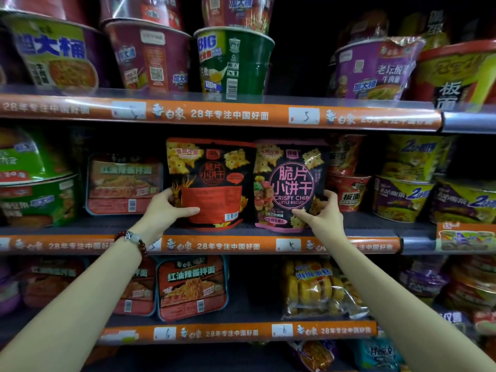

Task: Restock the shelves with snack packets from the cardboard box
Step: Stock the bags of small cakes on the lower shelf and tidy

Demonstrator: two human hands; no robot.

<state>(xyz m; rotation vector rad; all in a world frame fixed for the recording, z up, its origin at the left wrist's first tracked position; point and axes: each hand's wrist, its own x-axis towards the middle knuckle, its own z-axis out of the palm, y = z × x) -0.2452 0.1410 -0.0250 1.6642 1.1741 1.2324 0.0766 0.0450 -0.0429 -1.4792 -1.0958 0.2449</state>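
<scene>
Our left hand (pixel 171 208) holds the red packet (pixel 210 183) low on its left side, thumb across the front and fingers curled round the back. Our right hand (pixel 320 213) pinches the pink packet (pixel 291 183) at its bottom right corner, thumb on the front and fingers behind.

Both packets stand upright, side by side and touching, on the middle shelf (pixel 362 226). Their bottoms sit near the front edge of the shelf, about halfway along it. We cannot see the cardboard box.

Left of the red packet stands a flat noodle tray (pixel 124 183). Right of the pink packet are red noodle cups (pixel 349 194). A bead bracelet (pixel 134 238) is on our left wrist.

What could go wrong? The packets are soft and tall, and they stand close to the front edge. If we let go too soon, we think they may tip forward and fall off. If we push them back too hard, they may fold over or bump the cups beside them.
</scene>
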